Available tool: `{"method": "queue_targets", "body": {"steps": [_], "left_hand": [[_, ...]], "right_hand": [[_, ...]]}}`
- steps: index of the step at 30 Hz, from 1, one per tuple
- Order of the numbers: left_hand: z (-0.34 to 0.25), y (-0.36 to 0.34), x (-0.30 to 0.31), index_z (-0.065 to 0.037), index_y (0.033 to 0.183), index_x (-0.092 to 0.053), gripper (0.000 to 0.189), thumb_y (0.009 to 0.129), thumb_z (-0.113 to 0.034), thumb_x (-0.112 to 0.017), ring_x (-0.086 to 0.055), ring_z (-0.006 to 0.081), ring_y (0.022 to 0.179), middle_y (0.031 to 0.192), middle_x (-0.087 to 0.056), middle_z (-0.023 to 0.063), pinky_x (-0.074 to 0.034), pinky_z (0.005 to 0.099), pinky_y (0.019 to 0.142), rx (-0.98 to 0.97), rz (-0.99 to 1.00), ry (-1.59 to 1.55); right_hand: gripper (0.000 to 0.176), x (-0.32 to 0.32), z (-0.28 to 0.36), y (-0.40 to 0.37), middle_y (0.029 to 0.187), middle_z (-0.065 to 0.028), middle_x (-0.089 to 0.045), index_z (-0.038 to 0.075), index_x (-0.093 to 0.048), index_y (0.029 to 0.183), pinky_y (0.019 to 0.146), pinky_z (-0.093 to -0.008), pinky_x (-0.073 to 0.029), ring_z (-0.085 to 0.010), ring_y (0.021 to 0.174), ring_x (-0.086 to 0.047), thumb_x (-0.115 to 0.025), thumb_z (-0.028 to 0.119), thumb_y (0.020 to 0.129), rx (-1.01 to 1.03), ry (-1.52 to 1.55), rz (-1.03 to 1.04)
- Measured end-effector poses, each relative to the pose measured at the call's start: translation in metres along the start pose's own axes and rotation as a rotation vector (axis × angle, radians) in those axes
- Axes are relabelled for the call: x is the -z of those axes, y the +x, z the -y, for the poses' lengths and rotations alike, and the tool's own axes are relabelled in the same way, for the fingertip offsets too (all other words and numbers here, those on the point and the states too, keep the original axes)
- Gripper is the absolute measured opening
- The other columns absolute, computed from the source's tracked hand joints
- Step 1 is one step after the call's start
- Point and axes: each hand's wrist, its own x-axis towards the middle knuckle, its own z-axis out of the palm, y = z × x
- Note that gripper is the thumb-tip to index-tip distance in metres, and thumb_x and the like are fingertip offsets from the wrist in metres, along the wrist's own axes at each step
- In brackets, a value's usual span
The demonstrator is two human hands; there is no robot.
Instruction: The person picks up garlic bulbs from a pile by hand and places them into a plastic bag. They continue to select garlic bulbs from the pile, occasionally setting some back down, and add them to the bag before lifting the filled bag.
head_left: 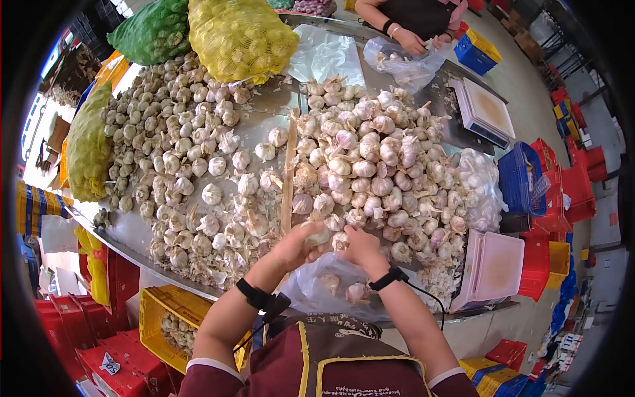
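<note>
My left hand (296, 245) is closed around a pale garlic bulb at the near edge of the metal table (261, 122). Close beside it, my right hand (362, 247) has its fingers on another garlic bulb (340, 241). Just below both hands lies a clear plastic bag (304, 286) with a few garlic bulbs inside. A large heap of garlic (370, 165) rises beyond my right hand. More loose garlic (178, 132) and papery skins spread out to the left, past a wooden strip (289, 172) that divides the table.
Yellow (241, 40) and green (152, 30) net sacks of garlic stand at the far left. Two scales, one far (486, 109) and one near (493, 268), sit on the right. Across the table, a person's hands (417, 45) handle a plastic bag. A yellow crate (178, 304) stands below left.
</note>
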Motion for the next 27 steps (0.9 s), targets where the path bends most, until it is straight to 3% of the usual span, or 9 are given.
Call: {"method": "queue_targets", "body": {"steps": [4,9,11,13,15,19,22,24,27], "left_hand": [[0.023,-0.01,-0.01,-0.008,0.089,-0.058,0.019,0.081,-0.023,-0.064,-0.048,0.0095,0.042,0.063,-0.056,0.0031,-0.035,0.023,0.038,-0.055,-0.076,0.368],[0.077,-0.005,-0.029,-0.006,0.103,-0.057,0.035,0.079,-0.028,-0.068,-0.061,0.026,0.067,0.077,-0.062,0.0106,-0.049,0.0356,0.061,-0.276,0.03,1.101],[0.093,0.002,-0.029,-0.007,0.11,-0.057,0.041,0.078,-0.031,-0.069,-0.062,0.0308,0.075,0.084,-0.063,0.0128,-0.05,0.0375,0.068,-0.415,0.085,1.361],[0.094,0.001,-0.035,-0.01,0.12,-0.051,0.056,0.074,-0.034,-0.072,-0.059,0.0365,0.092,0.1,-0.059,0.0169,-0.047,0.0431,0.079,-0.384,0.101,1.666],[0.096,-0.003,-0.033,-0.011,0.126,-0.047,0.064,0.073,-0.037,-0.072,-0.058,0.0338,0.096,0.103,-0.058,0.0143,-0.046,0.0436,0.083,-0.375,0.156,1.782],[0.089,-0.027,-0.025,-0.013,0.128,-0.045,0.066,0.074,-0.043,-0.069,-0.06,0.0321,0.095,0.103,-0.061,0.0136,-0.04,0.0527,0.091,-0.369,0.324,1.928],[0.086,-0.047,-0.021,-0.012,0.115,-0.054,0.048,0.077,-0.039,-0.067,-0.061,0.0303,0.093,0.093,-0.064,0.0117,-0.039,0.0545,0.093,-0.284,0.325,2.068],[0.081,-0.058,-0.021,-0.011,0.094,-0.061,0.025,0.08,-0.031,-0.064,-0.062,0.0286,0.089,0.081,-0.065,0.0093,-0.039,0.053,0.093,-0.092,0.401,2.234],[0.083,-0.077,-0.02,-0.012,0.085,-0.062,0.017,0.074,-0.024,-0.066,-0.064,0.0279,0.088,0.08,-0.066,0.0083,-0.04,0.0524,0.093,-0.158,0.377,2.195]], "right_hand": [[0.07,0.006,0.002,0.004,0.097,-0.0153,-0.066,0.01,-0.054,0.12,0.078,-0.0432,-0.052,-0.0358,0.091,-0.064,-0.076,0.045,0.063,-0.004,-0.055,0.095],[0.068,0.002,-0.039,-0.006,0.095,-0.0164,-0.067,0.009,-0.054,0.122,0.07,-0.0415,-0.053,-0.0315,0.081,-0.067,-0.073,0.047,0.068,0.019,0.367,-0.005],[0.061,0.0,-0.057,-0.014,0.092,-0.0123,-0.066,0.009,-0.05,0.126,0.063,-0.0334,-0.054,-0.0227,0.074,-0.066,-0.07,0.038,0.076,-0.048,1.251,0.108],[0.056,0.017,-0.067,-0.039,0.096,-0.0086,-0.063,0.009,-0.049,0.128,0.06,-0.031,-0.053,-0.0191,0.072,-0.064,-0.064,0.038,0.083,-0.09,1.392,0.09],[0.06,0.033,-0.077,-0.064,0.098,-0.0117,-0.061,0.009,-0.043,0.134,0.061,-0.0314,-0.054,-0.0204,0.07,-0.064,-0.064,0.035,0.083,-0.062,1.907,0.371],[0.066,0.037,-0.073,-0.097,0.1,-0.014,-0.06,0.009,-0.034,0.14,0.062,-0.0307,-0.053,-0.0206,0.069,-0.063,-0.059,0.036,0.086,0.143,2.017,0.387],[0.063,0.034,-0.067,-0.107,0.098,-0.0148,-0.06,0.006,-0.037,0.136,0.061,-0.0302,-0.052,-0.0201,0.069,-0.063,-0.06,0.031,0.084,0.105,2.057,0.355],[0.062,0.034,-0.059,-0.11,0.096,-0.0148,-0.06,0.005,-0.039,0.135,0.061,-0.0299,-0.052,-0.0201,0.069,-0.063,-0.061,0.03,0.083,0.088,2.072,0.35],[0.059,0.029,-0.042,-0.116,0.092,-0.0139,-0.06,0.004,-0.041,0.132,0.061,-0.0302,-0.052,-0.0191,0.068,-0.062,-0.063,0.024,0.081,0.088,2.073,0.379]]}}
